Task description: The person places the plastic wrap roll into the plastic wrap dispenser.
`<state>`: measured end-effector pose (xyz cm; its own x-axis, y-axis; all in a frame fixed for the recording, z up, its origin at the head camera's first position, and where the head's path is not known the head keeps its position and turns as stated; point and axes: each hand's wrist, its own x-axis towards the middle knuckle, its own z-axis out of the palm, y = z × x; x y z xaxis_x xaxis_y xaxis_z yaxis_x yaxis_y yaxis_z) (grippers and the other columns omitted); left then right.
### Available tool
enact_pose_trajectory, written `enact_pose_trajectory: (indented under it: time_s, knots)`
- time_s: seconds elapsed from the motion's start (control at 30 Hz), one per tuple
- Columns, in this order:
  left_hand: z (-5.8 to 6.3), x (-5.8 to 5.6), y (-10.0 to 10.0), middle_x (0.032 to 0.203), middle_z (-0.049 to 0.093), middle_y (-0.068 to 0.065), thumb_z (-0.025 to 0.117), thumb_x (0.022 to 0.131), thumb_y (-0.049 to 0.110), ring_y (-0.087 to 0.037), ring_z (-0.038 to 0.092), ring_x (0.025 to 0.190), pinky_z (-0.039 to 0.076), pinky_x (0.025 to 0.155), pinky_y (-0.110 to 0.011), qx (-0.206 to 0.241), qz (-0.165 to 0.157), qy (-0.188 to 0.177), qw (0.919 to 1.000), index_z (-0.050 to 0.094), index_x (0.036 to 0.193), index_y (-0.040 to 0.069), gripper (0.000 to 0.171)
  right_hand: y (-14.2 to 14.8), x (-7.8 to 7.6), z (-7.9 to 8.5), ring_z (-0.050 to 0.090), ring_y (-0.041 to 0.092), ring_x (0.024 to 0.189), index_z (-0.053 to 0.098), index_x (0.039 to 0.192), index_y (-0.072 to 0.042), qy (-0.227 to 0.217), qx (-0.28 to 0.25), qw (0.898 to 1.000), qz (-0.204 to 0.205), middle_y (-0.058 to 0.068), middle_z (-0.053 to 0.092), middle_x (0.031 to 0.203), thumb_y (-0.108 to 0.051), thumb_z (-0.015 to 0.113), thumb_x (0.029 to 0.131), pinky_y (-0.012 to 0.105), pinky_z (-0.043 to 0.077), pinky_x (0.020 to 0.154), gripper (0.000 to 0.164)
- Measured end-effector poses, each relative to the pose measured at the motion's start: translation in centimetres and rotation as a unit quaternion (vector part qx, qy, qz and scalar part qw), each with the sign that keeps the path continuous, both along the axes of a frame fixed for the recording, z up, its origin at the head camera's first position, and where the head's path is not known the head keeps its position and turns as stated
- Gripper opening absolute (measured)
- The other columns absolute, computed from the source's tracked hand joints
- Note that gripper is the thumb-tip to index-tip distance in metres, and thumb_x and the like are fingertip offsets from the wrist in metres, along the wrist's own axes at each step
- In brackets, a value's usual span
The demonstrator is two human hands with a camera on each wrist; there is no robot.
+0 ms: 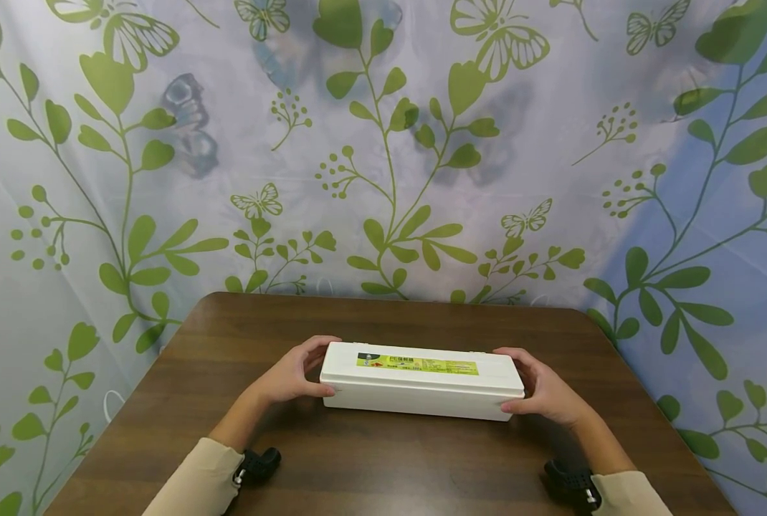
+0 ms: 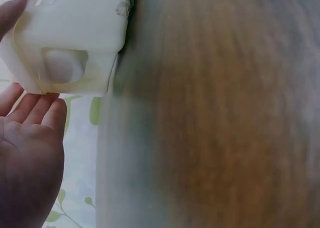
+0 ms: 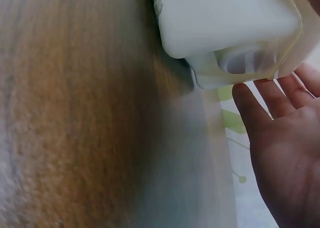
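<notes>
A long white cling film box (image 1: 416, 401) with a green and yellow label (image 1: 417, 363) on its lid lies crosswise on the brown wooden table. My left hand (image 1: 296, 374) grips its left end, thumb at the front and fingers behind. At the opposite end, my right hand (image 1: 547, 388) holds it the same way. In the left wrist view, a round roll end shows through an opening in the end of the box (image 2: 75, 33), fingertips at its far edge. The right wrist view has a similar opening in the box's other end (image 3: 230, 23).
The table (image 1: 383, 462) has rounded far corners. Behind it hangs a pale curtain (image 1: 551, 143) printed with green leaves and butterflies. Black straps (image 1: 257, 466) sit on both wrists at the beige sleeves (image 1: 196, 480).
</notes>
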<state>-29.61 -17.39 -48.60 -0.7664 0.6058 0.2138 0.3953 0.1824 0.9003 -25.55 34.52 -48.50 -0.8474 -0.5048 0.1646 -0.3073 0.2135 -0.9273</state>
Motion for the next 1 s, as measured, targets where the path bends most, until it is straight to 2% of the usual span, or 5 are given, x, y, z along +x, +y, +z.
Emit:
enact_pose_trajectory:
  time_s: [0.2, 0.3, 0.4, 0.67, 1.0]
  knots:
    - [0.04, -0.11, -0.24, 0.150, 0.047, -0.008, 0.093, 0.075, 0.014, -0.029, 0.045, 0.144, 0.033, 0.120, -0.047, -0.021, -0.009, 0.000, 0.9997, 0.040, 0.150, 0.009, 0.092, -0.21, 0.19, -0.01, 0.062, 0.013, 0.112, 0.027, 0.154, 0.004, 0.001, 0.014, 1.000, -0.009, 0.013, 0.051, 0.137, 0.003, 0.083, 0.079, 0.035, 0.061, 0.084, 0.093]
    - [-0.01, -0.12, -0.29, 0.150, 0.046, -0.008, 0.093, 0.075, 0.015, -0.029, 0.045, 0.143, 0.032, 0.119, -0.052, -0.023, -0.010, 0.001, 0.9997, 0.040, 0.150, 0.010, 0.092, -0.25, 0.25, -0.09, 0.062, 0.013, 0.112, 0.028, 0.154, 0.004, 0.004, 0.014, 1.000, -0.013, 0.013, 0.051, 0.137, 0.003, 0.083, 0.079, 0.036, 0.061, 0.083, 0.093]
    - [-0.10, -0.13, -0.32, 0.150, 0.046, -0.008, 0.092, 0.075, 0.014, -0.029, 0.045, 0.143, 0.033, 0.120, -0.049, -0.025, -0.012, 0.003, 0.9996, 0.039, 0.150, 0.012, 0.092, -0.25, 0.25, -0.23, 0.062, 0.014, 0.111, 0.029, 0.152, 0.006, 0.013, 0.011, 1.000, -0.010, 0.014, 0.052, 0.137, 0.004, 0.083, 0.078, 0.036, 0.061, 0.082, 0.091]
    - [-0.09, 0.00, -0.32, 0.150, 0.046, -0.006, 0.092, 0.076, 0.013, -0.026, 0.045, 0.143, 0.035, 0.117, -0.023, -0.025, -0.014, 0.008, 0.9996, 0.039, 0.149, 0.013, 0.091, -0.29, 0.37, -0.20, 0.061, 0.013, 0.113, 0.028, 0.154, 0.003, 0.018, 0.022, 1.000, -0.007, 0.013, 0.051, 0.139, 0.002, 0.085, 0.077, 0.035, 0.061, 0.083, 0.095]
    - [-0.13, 0.07, -0.25, 0.146, 0.050, -0.004, 0.092, 0.075, 0.013, -0.024, 0.049, 0.138, 0.038, 0.118, -0.031, -0.028, -0.006, 0.028, 0.9992, 0.042, 0.147, 0.015, 0.088, -0.35, 0.64, -0.48, 0.062, 0.014, 0.110, 0.033, 0.153, -0.003, 0.031, 0.018, 0.999, -0.013, 0.009, 0.053, 0.137, 0.002, 0.085, 0.077, 0.038, 0.062, 0.079, 0.091]
